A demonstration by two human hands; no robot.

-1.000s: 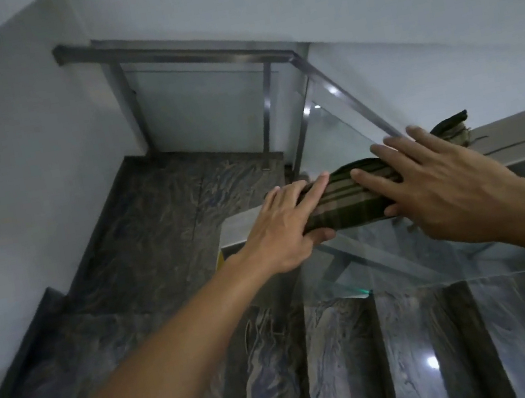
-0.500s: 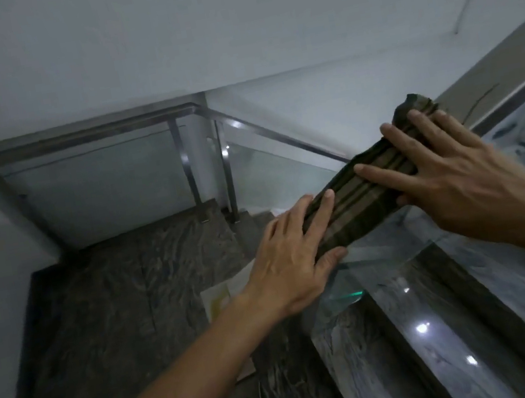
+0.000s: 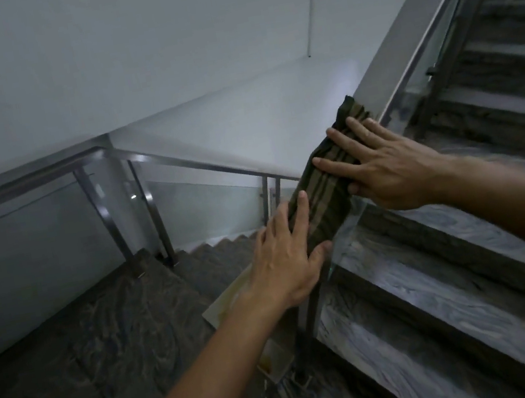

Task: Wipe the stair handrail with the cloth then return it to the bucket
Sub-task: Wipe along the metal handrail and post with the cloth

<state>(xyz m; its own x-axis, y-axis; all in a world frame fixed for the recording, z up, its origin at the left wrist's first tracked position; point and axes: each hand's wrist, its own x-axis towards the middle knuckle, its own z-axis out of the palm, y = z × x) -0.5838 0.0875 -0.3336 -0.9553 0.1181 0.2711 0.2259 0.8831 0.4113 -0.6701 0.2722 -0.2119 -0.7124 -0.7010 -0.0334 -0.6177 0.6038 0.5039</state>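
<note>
A dark green striped cloth (image 3: pixel 324 195) lies folded along the lower end of the sloping metal stair handrail (image 3: pixel 407 35). My left hand (image 3: pixel 286 264) grips the cloth's lower end, fingers on top and thumb on the near side. My right hand (image 3: pixel 384 164) presses flat on its upper part, thumb hooked under the rail's edge. The rail rises to the upper right above a glass panel. No bucket is clearly in view.
Dark marble steps (image 3: pixel 440 273) climb to the right behind the glass. A marble landing (image 3: pixel 88 349) lies below left, fenced by a second metal rail (image 3: pixel 41 173) with glass. A pale flat object (image 3: pixel 230 305) rests under my left wrist. White walls surround.
The view has swung right and up, so the rail now runs steeply up-right. Both hands keep their hold on the cloth, which sits slightly higher along the rail.
</note>
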